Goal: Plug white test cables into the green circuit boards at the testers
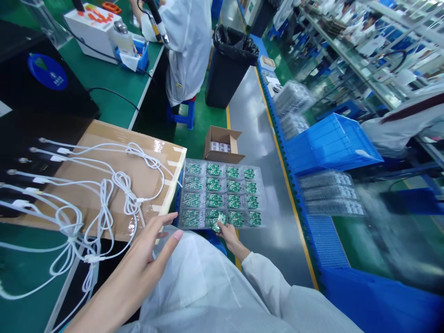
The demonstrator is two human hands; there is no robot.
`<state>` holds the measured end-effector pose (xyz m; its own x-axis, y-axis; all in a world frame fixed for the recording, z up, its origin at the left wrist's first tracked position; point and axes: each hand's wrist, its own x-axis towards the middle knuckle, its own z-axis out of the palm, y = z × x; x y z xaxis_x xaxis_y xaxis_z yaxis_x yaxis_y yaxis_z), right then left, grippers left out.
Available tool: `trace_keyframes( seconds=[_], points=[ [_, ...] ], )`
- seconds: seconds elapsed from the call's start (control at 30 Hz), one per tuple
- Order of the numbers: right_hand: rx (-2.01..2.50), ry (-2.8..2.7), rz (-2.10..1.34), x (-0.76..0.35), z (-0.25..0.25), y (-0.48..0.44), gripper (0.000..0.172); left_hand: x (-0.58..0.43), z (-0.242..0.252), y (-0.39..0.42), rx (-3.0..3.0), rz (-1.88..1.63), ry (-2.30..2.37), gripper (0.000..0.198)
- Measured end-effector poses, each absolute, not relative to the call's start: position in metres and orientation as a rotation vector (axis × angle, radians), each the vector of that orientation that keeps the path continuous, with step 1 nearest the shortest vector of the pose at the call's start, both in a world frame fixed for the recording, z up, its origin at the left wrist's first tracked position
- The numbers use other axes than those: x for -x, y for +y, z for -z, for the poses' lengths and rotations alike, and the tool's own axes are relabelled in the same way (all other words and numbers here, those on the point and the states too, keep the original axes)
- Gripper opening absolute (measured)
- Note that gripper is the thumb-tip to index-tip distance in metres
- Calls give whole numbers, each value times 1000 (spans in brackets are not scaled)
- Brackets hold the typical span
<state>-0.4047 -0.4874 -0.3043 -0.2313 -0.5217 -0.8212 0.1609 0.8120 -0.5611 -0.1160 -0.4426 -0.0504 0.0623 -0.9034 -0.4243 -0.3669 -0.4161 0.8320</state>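
Observation:
My right hand (229, 235) pinches a small green circuit board (219, 223) above the near edge of a clear plastic tray (262, 194). Rows of compartments in that tray hold many more green circuit boards (233, 201). My left hand (154, 252) is held over my lap by the cardboard's edge, thumb and fingers apart, with nothing in it. Left of it, several bundled white cables (126, 192) lie across a taped brown cardboard sheet (100, 134), their far ends running towards a black box (21, 83).
A small open carton (225, 145) stands behind the tray, with a black bin (229, 69) farther back. A seated co-worker (190, 46) in a pale coat is at the green bench (114, 92). Along the right aisle are blue crates (333, 143) and stacked clear trays (329, 192).

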Motion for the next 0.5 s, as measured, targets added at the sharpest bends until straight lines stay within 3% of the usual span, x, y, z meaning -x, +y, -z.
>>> trace_keyframes(
  seconds=[0.17,0.5],
  points=[
    [261,1642,610,405,307,-498,33,112,51,-441,-1830,1380,-1242,54],
    [287,1476,545,412,272,-508,17,113,46,-442,-1797,1330,-1150,51]
  ],
)
